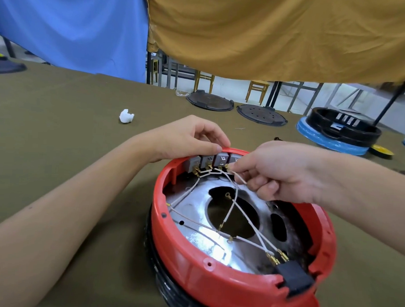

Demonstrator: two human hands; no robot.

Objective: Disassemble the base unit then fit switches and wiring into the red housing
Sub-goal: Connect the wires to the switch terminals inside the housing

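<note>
The round red housing (pixel 176 252) lies open side up on the olive table, with a shiny metal plate (pixel 193 234) inside. Several grey switches (pixel 207 161) sit in a row along its far rim. White wires (pixel 235 201) with brass terminals run from the switches across the plate to a black socket (pixel 294 281) at the near rim. My left hand (pixel 190 139) grips the far rim, fingertips on top of the switches. My right hand (pixel 279 173) pinches a white wire end (pixel 240 178) right beside the rightmost switch.
A crumpled white tissue (pixel 126 116) lies on the table to the far left. Two dark round lids (pixel 209 100) (pixel 261 115) sit at the far edge. A black base on blue wrapping (pixel 339 133) stands at the far right. Blue and mustard cloths hang behind.
</note>
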